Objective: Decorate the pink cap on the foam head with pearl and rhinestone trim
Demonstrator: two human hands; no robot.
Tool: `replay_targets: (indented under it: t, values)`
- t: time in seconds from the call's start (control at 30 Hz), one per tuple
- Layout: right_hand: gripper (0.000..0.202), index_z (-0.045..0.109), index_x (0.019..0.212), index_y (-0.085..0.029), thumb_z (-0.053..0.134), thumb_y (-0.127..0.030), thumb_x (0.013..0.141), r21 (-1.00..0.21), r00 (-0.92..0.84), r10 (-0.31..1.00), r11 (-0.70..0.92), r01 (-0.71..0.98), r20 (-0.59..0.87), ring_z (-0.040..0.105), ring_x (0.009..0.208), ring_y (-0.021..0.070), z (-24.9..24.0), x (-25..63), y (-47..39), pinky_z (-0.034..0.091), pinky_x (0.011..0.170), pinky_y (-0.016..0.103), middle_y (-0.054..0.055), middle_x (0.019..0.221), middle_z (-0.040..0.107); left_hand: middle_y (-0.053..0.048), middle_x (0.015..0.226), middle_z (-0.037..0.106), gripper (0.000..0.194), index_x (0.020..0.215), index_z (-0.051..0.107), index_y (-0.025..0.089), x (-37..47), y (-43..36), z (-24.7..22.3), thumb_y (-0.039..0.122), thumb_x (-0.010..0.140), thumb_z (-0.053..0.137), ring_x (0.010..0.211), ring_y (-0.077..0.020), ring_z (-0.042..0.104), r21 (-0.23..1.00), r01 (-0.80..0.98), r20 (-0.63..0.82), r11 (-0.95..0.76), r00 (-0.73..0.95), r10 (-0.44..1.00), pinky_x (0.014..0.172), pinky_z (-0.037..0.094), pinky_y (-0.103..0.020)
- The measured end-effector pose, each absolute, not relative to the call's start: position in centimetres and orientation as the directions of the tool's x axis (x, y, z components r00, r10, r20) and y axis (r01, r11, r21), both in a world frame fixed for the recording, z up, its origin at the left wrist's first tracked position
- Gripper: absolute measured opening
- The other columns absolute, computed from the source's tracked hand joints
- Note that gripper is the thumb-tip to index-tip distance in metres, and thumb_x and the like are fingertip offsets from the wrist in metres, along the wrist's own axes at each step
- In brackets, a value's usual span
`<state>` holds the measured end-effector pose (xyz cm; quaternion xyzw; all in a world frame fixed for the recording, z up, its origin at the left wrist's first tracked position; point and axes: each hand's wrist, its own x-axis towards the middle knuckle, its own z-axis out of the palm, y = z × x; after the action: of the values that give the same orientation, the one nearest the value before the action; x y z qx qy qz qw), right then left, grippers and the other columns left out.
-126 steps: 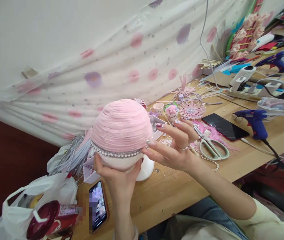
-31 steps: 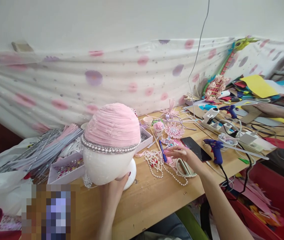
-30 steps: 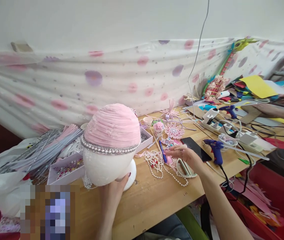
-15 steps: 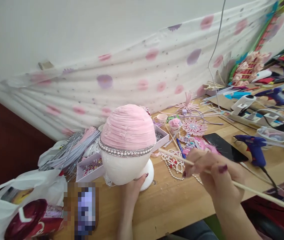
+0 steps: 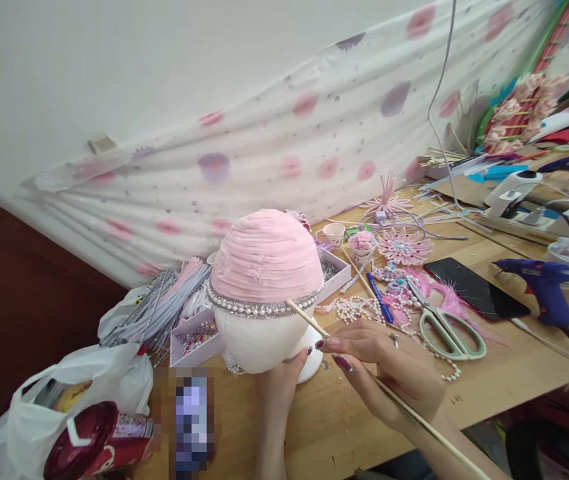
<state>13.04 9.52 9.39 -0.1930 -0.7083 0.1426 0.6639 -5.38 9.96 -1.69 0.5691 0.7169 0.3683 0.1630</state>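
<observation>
A white foam mannequin head (image 5: pixel 259 343) is tilted over the table, wearing a pink ribbed cap (image 5: pixel 268 257). Around the cap's lower edge runs a silver band with pearls (image 5: pixel 257 309). My left hand (image 5: pixel 284 380) grips the foam head from below, near its round base (image 5: pixel 313 365); most of its fingers are hidden behind it. Between the thumb and fingers of my right hand (image 5: pixel 389 370) is a thin wooden stick (image 5: pixel 414 415). The stick's tip is at the pearl band's right part; whether it touches, I cannot tell.
Scissors (image 5: pixel 451 330), a blue pen (image 5: pixel 379 297), pearl strings (image 5: pixel 359 308) and a black phone (image 5: pixel 477 288) lie to the right. Beyond them is a blue glue gun (image 5: pixel 539 287). A bead box (image 5: pixel 197 340), a white plastic bag (image 5: pixel 84 367) and a red cup (image 5: pixel 99 440) sit left.
My right hand has moved left and slightly down, bringing the stick's tip to the pearl band. The scissors now show behind it. My left hand keeps its hold on the foam head.
</observation>
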Motion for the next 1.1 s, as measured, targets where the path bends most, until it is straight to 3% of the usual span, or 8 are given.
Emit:
replay_targets:
  t: [0.17, 0.27, 0.4, 0.7, 0.93, 1.1]
  values:
    - [0.034, 0.071, 0.118, -0.024, 0.064, -0.005, 0.09, -0.447, -0.061, 0.45, 0.893, 0.061, 0.891, 0.077, 0.076, 0.0202, 8.2, 12.9, 9.8, 0.063, 0.065, 0.032, 0.007, 0.089, 0.082, -0.014, 0.138, 0.069, 0.045, 0.119, 0.073, 0.021, -5.2, 10.0, -1.4, 0.041, 0.078, 0.075, 0.145, -0.0393, 0.05, 0.736, 0.664, 0.124, 0.13, -0.321, 0.939, 0.128, 0.028, -0.058]
    - [0.026, 0.073, 0.116, -0.025, 0.057, -0.014, 0.098, -0.512, 0.047, 0.511, 0.859, -0.001, 0.858, 0.077, 0.081, 0.0207, 6.6, 12.8, 10.0, 0.062, 0.068, 0.033, 0.006, 0.09, 0.081, -0.013, 0.14, 0.069, 0.048, 0.12, 0.073, 0.021, -5.2, 9.9, -1.4, 0.041, 0.077, 0.076, 0.145, -0.0385, 0.05, 0.737, 0.658, 0.109, 0.155, -0.342, 0.933, 0.129, 0.027, -0.055]
    - [0.024, 0.073, 0.116, -0.025, 0.055, -0.02, 0.102, -0.484, 0.181, 0.472, 0.875, 0.022, 0.863, 0.075, 0.078, 0.0212, 4.8, 12.7, 10.2, 0.061, 0.069, 0.036, 0.006, 0.089, 0.081, -0.011, 0.146, 0.065, 0.056, 0.125, 0.071, 0.022, -5.2, 10.0, -1.5, 0.039, 0.073, 0.08, 0.15, -0.0385, 0.044, 0.721, 0.666, 0.115, 0.19, -0.386, 0.915, 0.131, 0.023, -0.053]
    - [0.029, 0.074, 0.118, -0.025, 0.056, -0.012, 0.098, -0.469, 0.161, 0.449, 0.875, 0.121, 0.879, 0.078, 0.078, 0.0206, 4.5, 12.8, 10.8, 0.062, 0.068, 0.033, 0.006, 0.088, 0.082, -0.013, 0.15, 0.061, 0.056, 0.131, 0.066, 0.019, -4.9, 10.1, -0.7, 0.038, 0.079, 0.075, 0.152, -0.0359, 0.041, 0.66, 0.723, 0.108, 0.205, -0.361, 0.926, 0.133, 0.013, -0.046]
    - [0.026, 0.071, 0.122, -0.025, 0.054, -0.023, 0.103, -0.377, 0.156, 0.351, 0.907, 0.188, 0.923, 0.077, 0.078, 0.0199, 4.2, 12.8, 11.4, 0.063, 0.069, 0.033, 0.007, 0.087, 0.081, -0.014, 0.155, 0.056, 0.061, 0.139, 0.06, 0.016, -5.0, 10.1, -0.5, 0.039, 0.083, 0.072, 0.152, -0.0345, 0.041, 0.635, 0.741, 0.074, 0.218, -0.34, 0.937, 0.133, 0.015, -0.044]
    - [0.026, 0.07, 0.123, -0.023, 0.054, -0.021, 0.103, -0.345, 0.18, 0.309, 0.912, 0.222, 0.934, 0.076, 0.077, 0.0202, 3.6, 12.7, 11.9, 0.062, 0.067, 0.033, 0.009, 0.085, 0.08, -0.016, 0.158, 0.053, 0.064, 0.141, 0.059, 0.015, -4.9, 10.1, -0.4, 0.04, 0.083, 0.071, 0.152, -0.035, 0.041, 0.619, 0.744, 0.046, 0.251, -0.353, 0.935, 0.132, 0.017, -0.042]
